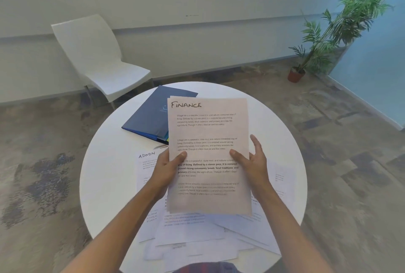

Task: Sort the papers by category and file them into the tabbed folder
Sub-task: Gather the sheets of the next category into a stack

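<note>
I hold a thin stack of papers (208, 132) upright above the round white table (105, 176); the top sheet is headed "FINANCE". My left hand (166, 167) grips its left edge with the thumb on the front. My right hand (252, 163) holds the right edge, thumb on the page and fingers spread behind. A blue tabbed folder (151, 112) lies shut at the far side of the table, coloured tabs showing at its near edge. A sheet headed "ADMIN" (145, 163) lies flat on the left. Several more loose sheets (197, 233) are spread under the stack.
A white chair (98, 60) stands beyond the table on the left. A potted plant (328, 38) is on the floor at the far right by a blue wall. A pen or similar thin object (161, 146) lies near the folder.
</note>
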The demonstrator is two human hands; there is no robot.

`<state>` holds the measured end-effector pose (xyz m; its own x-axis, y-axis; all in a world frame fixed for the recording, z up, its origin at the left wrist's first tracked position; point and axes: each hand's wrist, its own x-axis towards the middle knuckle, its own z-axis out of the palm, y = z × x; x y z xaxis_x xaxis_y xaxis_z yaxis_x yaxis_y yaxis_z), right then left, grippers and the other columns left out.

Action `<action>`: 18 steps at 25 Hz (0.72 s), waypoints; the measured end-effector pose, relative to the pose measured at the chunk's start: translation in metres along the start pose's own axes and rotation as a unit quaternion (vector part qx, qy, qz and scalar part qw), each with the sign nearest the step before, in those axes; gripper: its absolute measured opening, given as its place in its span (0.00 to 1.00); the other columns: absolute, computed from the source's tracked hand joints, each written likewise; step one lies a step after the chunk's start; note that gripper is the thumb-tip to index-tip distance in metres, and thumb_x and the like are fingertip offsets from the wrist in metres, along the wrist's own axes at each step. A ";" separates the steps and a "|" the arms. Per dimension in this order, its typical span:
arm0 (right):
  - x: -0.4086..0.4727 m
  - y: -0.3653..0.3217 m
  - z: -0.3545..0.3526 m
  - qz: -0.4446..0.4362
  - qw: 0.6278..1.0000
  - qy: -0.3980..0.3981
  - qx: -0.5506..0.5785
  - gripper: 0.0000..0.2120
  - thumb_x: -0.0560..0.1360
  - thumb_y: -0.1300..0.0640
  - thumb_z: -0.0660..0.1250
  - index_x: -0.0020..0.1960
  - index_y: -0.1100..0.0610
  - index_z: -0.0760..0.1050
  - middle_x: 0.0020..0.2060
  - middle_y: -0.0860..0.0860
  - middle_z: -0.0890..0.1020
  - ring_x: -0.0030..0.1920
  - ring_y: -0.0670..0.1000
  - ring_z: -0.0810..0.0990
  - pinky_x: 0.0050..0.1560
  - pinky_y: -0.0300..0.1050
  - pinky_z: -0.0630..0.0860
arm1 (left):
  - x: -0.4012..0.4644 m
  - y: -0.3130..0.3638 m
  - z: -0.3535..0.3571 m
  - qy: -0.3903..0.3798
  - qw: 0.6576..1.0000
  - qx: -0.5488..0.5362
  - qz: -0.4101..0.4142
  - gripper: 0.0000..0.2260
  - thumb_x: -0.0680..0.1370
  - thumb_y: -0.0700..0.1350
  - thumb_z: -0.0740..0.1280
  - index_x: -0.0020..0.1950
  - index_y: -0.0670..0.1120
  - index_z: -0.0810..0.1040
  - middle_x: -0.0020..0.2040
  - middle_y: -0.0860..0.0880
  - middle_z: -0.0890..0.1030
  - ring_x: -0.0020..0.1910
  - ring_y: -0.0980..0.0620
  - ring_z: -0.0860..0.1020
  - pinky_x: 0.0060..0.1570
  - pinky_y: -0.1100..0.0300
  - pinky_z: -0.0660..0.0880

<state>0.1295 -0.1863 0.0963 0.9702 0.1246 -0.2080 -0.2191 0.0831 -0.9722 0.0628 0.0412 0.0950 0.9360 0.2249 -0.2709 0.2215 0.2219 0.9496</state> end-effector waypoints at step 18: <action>-0.011 0.004 0.006 -0.073 0.994 -0.003 -0.081 0.11 0.73 0.60 0.75 0.54 0.57 0.83 0.46 0.52 0.87 0.45 0.52 0.86 0.39 0.40 0.81 | 0.000 -0.004 0.012 0.016 0.993 0.117 0.019 0.09 0.79 0.47 0.67 0.52 0.63 0.77 0.48 0.53 0.83 0.50 0.46 0.81 0.50 0.48 0.80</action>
<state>0.1170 -0.1812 0.0955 0.9897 0.1283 -0.0640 -0.0566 -0.0604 -0.9966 0.0657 0.0291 0.0934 0.9363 0.2604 -0.2358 0.2474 -0.0123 0.9688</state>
